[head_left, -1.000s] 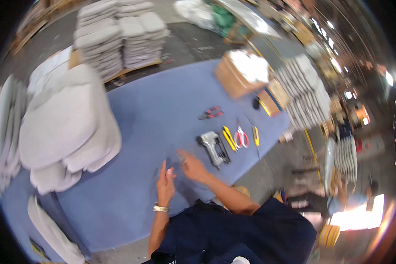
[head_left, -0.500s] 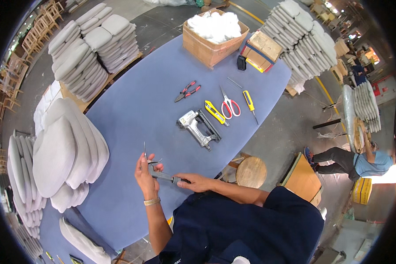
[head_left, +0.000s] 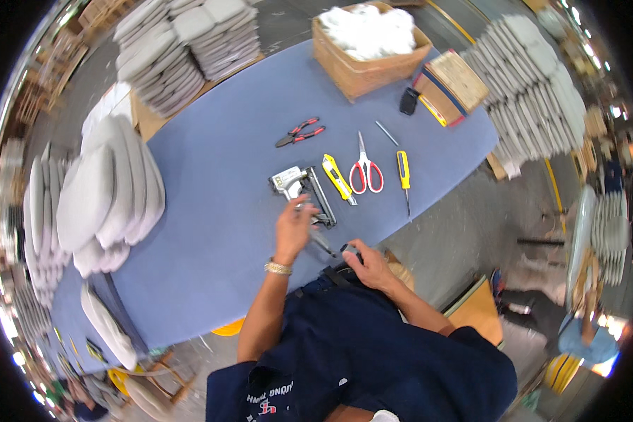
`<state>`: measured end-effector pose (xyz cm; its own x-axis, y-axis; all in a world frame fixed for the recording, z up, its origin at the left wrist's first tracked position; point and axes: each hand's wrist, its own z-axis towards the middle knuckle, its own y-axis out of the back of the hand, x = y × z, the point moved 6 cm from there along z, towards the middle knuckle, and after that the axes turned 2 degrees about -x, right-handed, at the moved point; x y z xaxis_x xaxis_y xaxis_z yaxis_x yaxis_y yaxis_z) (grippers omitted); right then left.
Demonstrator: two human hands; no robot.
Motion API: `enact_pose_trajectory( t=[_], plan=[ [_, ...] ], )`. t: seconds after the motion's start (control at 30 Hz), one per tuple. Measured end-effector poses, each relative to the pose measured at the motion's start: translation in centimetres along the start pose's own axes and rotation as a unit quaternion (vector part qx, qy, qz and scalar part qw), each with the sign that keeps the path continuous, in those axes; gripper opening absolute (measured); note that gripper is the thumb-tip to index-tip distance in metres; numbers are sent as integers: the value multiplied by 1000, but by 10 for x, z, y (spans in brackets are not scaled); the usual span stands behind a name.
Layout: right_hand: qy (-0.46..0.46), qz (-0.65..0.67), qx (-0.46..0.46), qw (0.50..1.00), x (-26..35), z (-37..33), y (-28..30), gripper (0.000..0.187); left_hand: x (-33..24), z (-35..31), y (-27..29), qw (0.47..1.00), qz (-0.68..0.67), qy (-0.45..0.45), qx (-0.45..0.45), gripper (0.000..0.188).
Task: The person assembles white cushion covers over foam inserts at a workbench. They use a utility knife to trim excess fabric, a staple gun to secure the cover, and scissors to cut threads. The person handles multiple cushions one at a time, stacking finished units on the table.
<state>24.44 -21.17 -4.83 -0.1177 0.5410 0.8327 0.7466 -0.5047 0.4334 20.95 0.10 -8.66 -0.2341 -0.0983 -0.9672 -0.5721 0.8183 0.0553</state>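
Grey tool [head_left: 321, 243]: its slim end shows just below the left hand's [head_left: 292, 228] fingers, too blurred to tell whether they grip it. Right hand's [head_left: 369, 267] fingers clasp a dark fitting [head_left: 350, 251], apart from that end; staple gun [head_left: 287, 181] lies just beyond the left fingers.

Dressed in a dark navy short-sleeved shirt [head_left: 401, 355] with white lettering [head_left: 271, 392] at its eight o'clock, and wearing a gold-coloured wristband [head_left: 278, 267] at seven o'clock from the left hand [head_left: 293, 228].
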Motion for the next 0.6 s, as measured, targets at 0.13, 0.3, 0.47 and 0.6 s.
enact_pose_trajectory(
  t=[0.13, 0.3, 0.47, 0.6],
  plan=[
    [2, -116, -99, 988, -5, 24, 32, 46, -2, 8, -84, 994, 110, 10, 26, 39],
    [10, -221, -65, 973, -57, 85, 63, 42, -8, 33, -107, 984, 157, -76, 37, 47],
    [-6, -266, -187, 946, -81, 153, 114, 45, -16, 30, -66, 969, 193, -121, -95, 48],
    [67, -71, -160, 982, -59, 173, 99, 50, 39, 21, -5, 920, 309, 42, -238, 54]
  ],
)
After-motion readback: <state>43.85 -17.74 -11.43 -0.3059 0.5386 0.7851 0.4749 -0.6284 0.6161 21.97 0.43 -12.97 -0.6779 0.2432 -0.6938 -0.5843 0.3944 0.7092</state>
